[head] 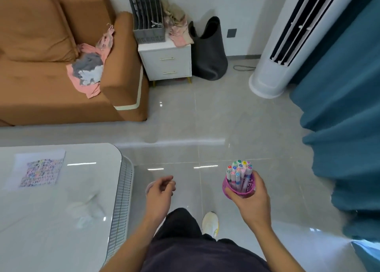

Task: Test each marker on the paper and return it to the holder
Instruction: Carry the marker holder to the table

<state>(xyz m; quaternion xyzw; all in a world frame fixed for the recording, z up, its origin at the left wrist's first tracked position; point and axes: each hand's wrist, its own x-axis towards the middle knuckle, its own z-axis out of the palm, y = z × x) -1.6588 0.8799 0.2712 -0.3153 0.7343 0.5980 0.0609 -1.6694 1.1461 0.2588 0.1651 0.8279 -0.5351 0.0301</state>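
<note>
While the person is standing at the bottom of the frame, dark trousers (pixel 185 230) and one white shoe (pixel 210 223) are showing right under the camera. Just above, lower right of centre, the right hand (pixel 249 197) is gripping the pink holder (pixel 225 183), with the fingers wrapping round its wall. It's holding the holder up in the air over the glossy grey floor (pixel 216 127), well apart from the desk. The markers (pixel 239 171) are all standing upright in it, caps up and packed tight, in a bunch of different cap colours. The left hand (pixel 161 191) is hanging in the lower middle, just right of the desk's edge, fingers curling in loosely. Something pale pink is peeking out at its left side, and honestly I can't tell what it is or whether the hand is holding it.

The white glossy desk (pixel 61 220) is filling the lower left, rounded corner and ribbed side showing. The paper (pixel 41 169) is lying flat on it near the left edge of the frame, covered in a block of colourful scribbles.

Further back, upper left, a brown sofa (pixel 41 45) is carrying a heap of pink and grey clothes (pixel 88 70). Top centre, a small white drawer cabinet (pixel 166 64) is holding a grey file rack (pixel 148 16) and more cloth (pixel 178 31), with a black bag (pixel 209 51) sitting on the floor beside it. A white tower air conditioner (pixel 273 66) is standing upper right, and a teal curtain (pixel 339 107) is hanging down the right edge.
</note>
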